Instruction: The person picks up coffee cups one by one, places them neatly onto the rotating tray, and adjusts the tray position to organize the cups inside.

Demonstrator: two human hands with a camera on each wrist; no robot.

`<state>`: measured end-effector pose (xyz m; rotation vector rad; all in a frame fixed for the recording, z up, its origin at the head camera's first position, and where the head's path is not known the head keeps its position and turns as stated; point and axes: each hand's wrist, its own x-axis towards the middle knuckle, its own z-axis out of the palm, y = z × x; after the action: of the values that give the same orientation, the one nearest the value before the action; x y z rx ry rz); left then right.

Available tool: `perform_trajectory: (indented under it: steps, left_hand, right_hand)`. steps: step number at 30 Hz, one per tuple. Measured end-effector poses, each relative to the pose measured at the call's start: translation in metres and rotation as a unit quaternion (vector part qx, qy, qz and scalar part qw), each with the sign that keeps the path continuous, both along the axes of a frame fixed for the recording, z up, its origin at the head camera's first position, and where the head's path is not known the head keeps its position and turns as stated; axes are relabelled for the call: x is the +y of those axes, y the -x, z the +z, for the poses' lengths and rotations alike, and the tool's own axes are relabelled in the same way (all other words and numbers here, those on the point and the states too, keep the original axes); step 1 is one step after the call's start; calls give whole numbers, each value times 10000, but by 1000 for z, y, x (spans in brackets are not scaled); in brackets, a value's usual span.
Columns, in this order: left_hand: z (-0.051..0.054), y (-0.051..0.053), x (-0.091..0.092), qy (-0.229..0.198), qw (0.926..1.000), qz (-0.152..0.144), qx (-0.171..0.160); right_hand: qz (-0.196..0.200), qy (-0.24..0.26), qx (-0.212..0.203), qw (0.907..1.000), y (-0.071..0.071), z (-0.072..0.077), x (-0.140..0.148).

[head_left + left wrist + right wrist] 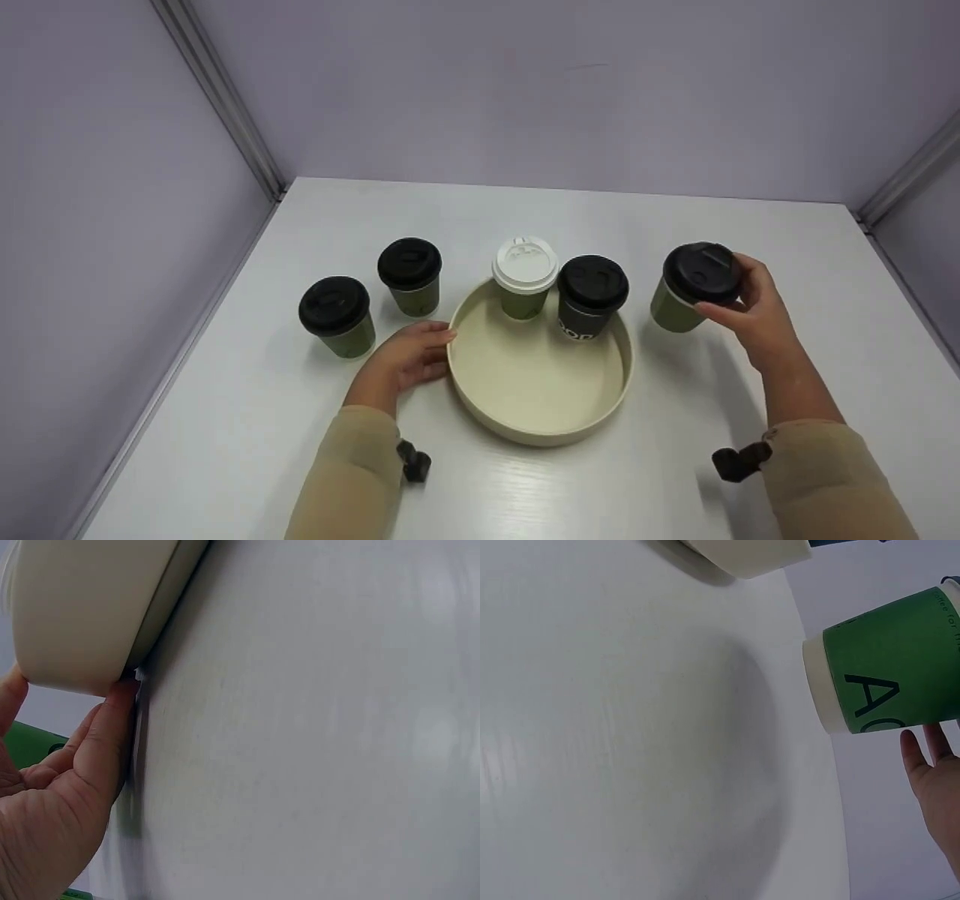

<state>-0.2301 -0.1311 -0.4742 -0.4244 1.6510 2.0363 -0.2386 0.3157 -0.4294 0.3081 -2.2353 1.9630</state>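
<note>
My right hand (759, 319) grips a green cup with a black lid (679, 304) by its upper part, right of the round cream tray (540, 435). In the right wrist view the green cup (892, 664) is tilted, its base off the table, with fingers of the right hand (941, 787) at its side. My left hand (411, 356) holds the tray's left edge; in the left wrist view the thumb and fingers of the left hand (67, 795) touch the wall of the tray (82, 615). Inside the tray stand a white-lidded green cup (523, 300) and a dark cup with a black lid (581, 319).
Two green cups with black lids stand left of the tray, one farther back (416, 298) and one nearer the left edge (351, 339). The white table (525, 495) meets a pale wall (525, 97) at the back. Small black devices sit at both sleeves.
</note>
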Motion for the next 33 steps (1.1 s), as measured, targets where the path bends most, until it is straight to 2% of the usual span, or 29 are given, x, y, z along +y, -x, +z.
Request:
perform_trajectory:
  steps: [6, 15, 22, 28, 33]
  left_hand:
    - [0, 0, -1, 32, 9999, 88, -46]
    - [1, 1, 0, 61, 10000, 32, -51]
    - [1, 1, 0, 51, 10000, 16, -21]
    - [3, -1, 0, -42, 10000, -7, -58]
    - [3, -1, 0, -115, 9999, 2, -52]
  right_hand:
    - [566, 451, 214, 9972, -9, 8, 1]
    - [886, 592, 462, 9932, -20, 17, 0]
    - [1406, 657, 636, 9858, -27, 22, -2]
    - [1514, 539, 805, 9837, -32, 25, -6]
    - [1593, 677, 875, 9810, -36, 27, -11]
